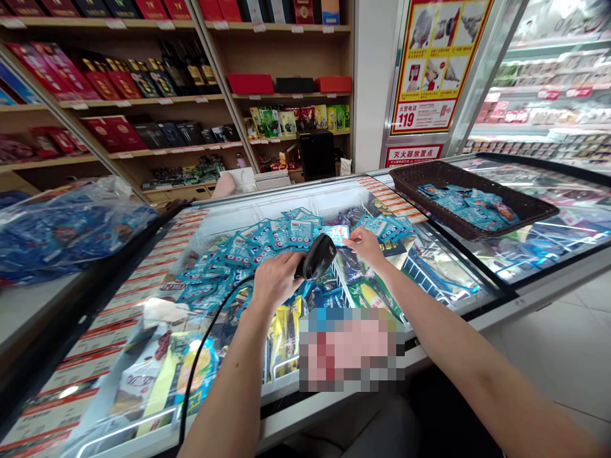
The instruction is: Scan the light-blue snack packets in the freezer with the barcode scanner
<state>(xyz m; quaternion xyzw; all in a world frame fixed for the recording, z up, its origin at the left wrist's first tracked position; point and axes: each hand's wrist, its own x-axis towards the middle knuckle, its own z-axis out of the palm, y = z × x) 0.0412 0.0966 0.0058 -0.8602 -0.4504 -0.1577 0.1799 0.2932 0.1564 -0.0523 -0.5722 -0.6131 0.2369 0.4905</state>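
Freezer [548,289]: a smooth pale rail frames glass, with bagged goods and white wire dividers showing beneath.
Cable [182,426]: thin, black and rubbery, it curves along the left forearm up to the scanner.
Left hand [277,277]: wrapped around the scanner's handle.
Scanner [319,256]: matte black plastic with a bulbous, rounded head, above the freezer and close to the packet.
Right hand [366,247]: thumb and fingers pinch one end of the packet.
Packet [338,234]: flat, thin and rectangular, with a pale printed face, it sits between the two hands, just past the scanner.
Step in hand: the pose looks like reading the packet's label with the scanner.
Move called for: seemingly a flat, steady face turned to the scanner, as crinkly film could bend or glare.
Heap [248,245]: glossy teal packets overlapping on the left.
Pile [389,226]: a few similar packets fanned beyond the right hand.
Basket [532,207]: dark brown, woven-looking, shallow, holding more packets.
Shelves [277,28]: wood-toned boards bearing boxes, bottles and pouches.
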